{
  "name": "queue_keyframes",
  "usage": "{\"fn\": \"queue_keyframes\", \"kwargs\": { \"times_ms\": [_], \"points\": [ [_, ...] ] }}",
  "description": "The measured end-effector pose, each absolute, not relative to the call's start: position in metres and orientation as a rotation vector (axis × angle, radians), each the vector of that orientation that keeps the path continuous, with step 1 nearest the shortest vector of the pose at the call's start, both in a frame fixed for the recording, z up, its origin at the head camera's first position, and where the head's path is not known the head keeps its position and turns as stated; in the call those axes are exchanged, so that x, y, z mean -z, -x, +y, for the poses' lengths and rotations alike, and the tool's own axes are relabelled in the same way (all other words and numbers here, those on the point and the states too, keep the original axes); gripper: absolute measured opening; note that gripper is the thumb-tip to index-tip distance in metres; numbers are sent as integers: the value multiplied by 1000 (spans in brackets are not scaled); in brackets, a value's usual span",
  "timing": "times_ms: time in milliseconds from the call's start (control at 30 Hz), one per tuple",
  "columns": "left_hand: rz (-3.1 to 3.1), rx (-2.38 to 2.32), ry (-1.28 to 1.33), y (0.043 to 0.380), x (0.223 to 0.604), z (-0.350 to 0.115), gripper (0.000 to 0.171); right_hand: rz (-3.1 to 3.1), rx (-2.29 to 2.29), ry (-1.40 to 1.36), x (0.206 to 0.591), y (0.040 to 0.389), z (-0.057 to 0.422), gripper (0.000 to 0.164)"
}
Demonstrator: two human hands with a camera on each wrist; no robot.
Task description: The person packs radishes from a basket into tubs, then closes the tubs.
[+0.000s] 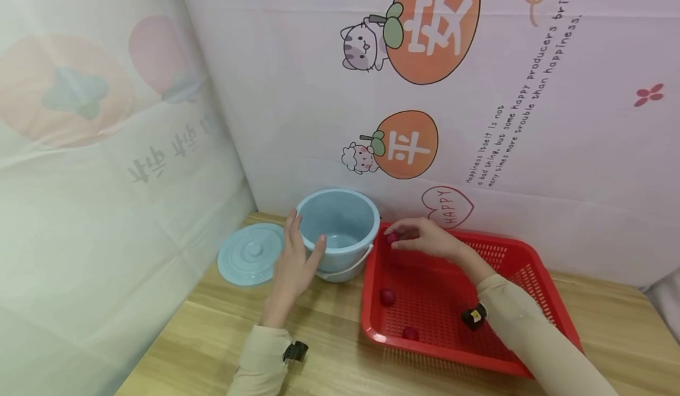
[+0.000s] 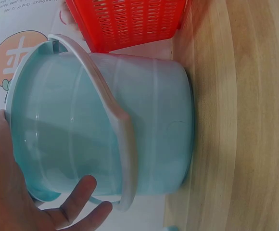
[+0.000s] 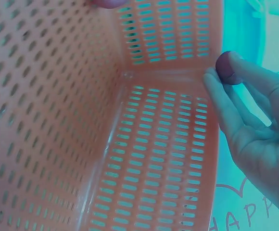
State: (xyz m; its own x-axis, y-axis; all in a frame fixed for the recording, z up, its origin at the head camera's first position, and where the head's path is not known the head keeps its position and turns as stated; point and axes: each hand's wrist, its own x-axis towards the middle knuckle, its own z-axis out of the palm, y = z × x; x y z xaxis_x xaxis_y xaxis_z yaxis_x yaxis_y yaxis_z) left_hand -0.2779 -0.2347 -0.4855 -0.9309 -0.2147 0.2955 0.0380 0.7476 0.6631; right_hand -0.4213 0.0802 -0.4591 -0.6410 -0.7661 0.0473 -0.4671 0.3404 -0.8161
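Observation:
A small, round dark-red fruit (image 3: 227, 69) is pinched between the thumb and fingers of my right hand (image 1: 423, 236), over the back left corner of the red basket (image 1: 372, 319). Two more such fruits, one near the basket's left side (image 1: 388, 297) and one by its front wall (image 1: 411, 333), lie on the basket floor. My left hand (image 1: 297, 260) is at the left side of the light blue bucket (image 1: 345, 260), its thumb and fingers spread about the rim. Inside, the bucket shows a bare bottom. Its pale handle (image 2: 125, 149) hangs down the front.
A round blue lid (image 1: 249, 257) with a knob lies on the wooden table (image 1: 319, 354), left of the bucket. Behind stands a white printed cloth (image 1: 297, 118), and another cloth (image 1: 106, 207) hangs on the left. The basket stands close against the bucket's right side.

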Motion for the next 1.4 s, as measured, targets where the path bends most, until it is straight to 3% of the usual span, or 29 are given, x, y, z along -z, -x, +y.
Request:
{"fn": "queue_keyframes", "kwargs": {
  "times_ms": [667,1400],
  "points": [
    [-2592,1018,-146,278,486,-235,90,2152,1612,803,422,411,61,42],
    [-2585,1009,-138,279,487,-234,92,2104,1572,938,421,406,9,39]
  ]
}}
